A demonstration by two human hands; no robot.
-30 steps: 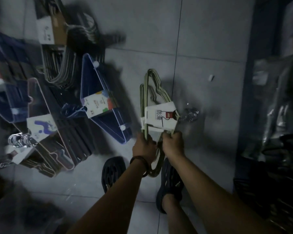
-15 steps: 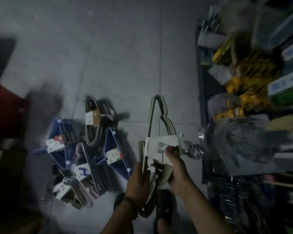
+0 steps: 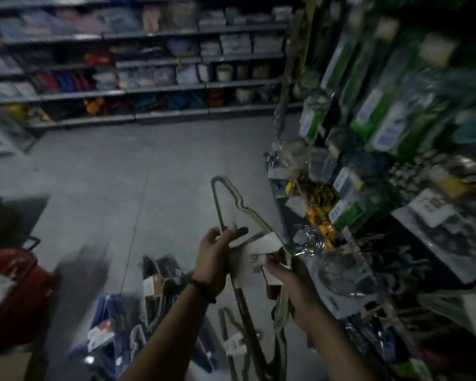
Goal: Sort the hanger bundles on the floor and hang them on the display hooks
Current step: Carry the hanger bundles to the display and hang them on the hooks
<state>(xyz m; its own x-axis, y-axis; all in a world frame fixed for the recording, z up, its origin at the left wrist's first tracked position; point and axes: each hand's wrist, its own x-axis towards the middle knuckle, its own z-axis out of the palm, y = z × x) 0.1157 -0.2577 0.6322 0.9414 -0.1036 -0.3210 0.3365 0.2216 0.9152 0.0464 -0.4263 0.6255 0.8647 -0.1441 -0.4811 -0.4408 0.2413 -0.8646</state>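
Observation:
A bundle of olive-green hangers [image 3: 232, 199] with a white card label [image 3: 261, 244] and shiny metal hooks [image 3: 309, 242] is held up in front of me. My left hand [image 3: 215, 257] grips the bundle's left side, thumb over the wire. My right hand [image 3: 294, 287] holds the lower right part near the label. More hanger bundles lie on the floor below: blue ones [image 3: 113, 323] and dark ones with a card [image 3: 155, 281]. The display rack [image 3: 368, 188] with hanging goods stands at the right.
Grey tiled floor [image 3: 121, 174] stretches ahead to long shelves [image 3: 149, 89] of stacked goods. A red object [image 3: 14, 287] sits at the left edge, a cardboard piece [image 3: 6, 367] below it. Packaged items crowd the right rack.
My view has swung up from the floor toward the aisle and rack. The green bundle has risen with both hands, and the floor pile now lies lower in view.

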